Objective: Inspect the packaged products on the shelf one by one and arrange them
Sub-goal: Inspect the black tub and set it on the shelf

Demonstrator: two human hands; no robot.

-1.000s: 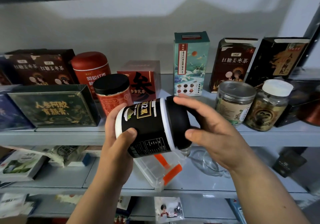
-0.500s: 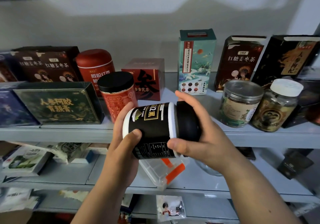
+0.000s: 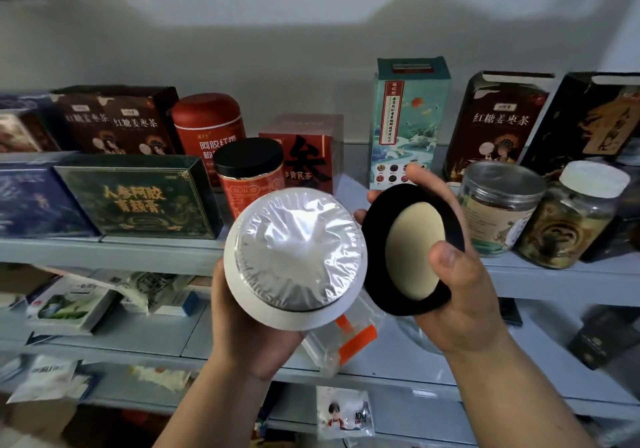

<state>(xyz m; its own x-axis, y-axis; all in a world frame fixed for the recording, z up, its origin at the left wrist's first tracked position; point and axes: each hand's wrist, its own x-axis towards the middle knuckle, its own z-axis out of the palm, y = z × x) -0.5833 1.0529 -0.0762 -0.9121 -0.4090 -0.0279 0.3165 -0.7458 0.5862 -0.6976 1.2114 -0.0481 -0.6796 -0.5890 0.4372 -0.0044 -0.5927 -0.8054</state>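
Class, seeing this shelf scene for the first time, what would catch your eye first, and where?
At centre, the left hand holds a round white jar sealed with crinkled silver foil, tipped toward the camera. Just right of it, the right hand grips a round black lid with a cream liner.

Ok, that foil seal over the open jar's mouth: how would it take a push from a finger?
Likely flimsy: the foil seal is wrinkled, so a push should dent it and could tear it. It looks intact across the jar mouth, so contents probably stay in if the left hand tilts it.
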